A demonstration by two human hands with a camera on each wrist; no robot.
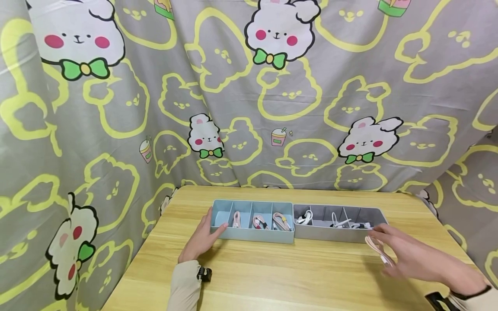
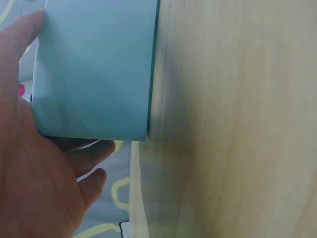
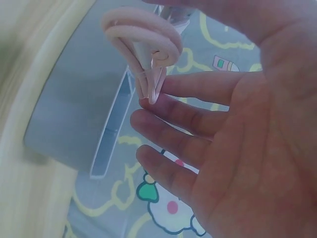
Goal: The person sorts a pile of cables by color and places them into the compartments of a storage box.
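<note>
At the left end of a light-blue divided box [image 1: 253, 234], my left hand [image 1: 202, 239] grips the corner. Its thumb lies at the rim and the other fingers go round the end wall, as the left wrist view shows on the box [image 2: 99, 69]. My right hand [image 1: 416, 255] holds a coiled pink cable [image 1: 376, 248] in front of the right end of a grey divided box [image 1: 330, 233]. In the right wrist view the cable [image 3: 143, 34] is pinched between thumb and fingers, its tie partly hidden. The grey box touches the blue one end to end.
Coiled pink cables [image 1: 282, 221] lie in compartments of the blue box, and white cables [image 1: 305, 217] in the grey one. Both boxes stand toward the back of a wooden table [image 1: 272, 276]. A patterned grey curtain [image 1: 249, 172] hangs behind and at the sides.
</note>
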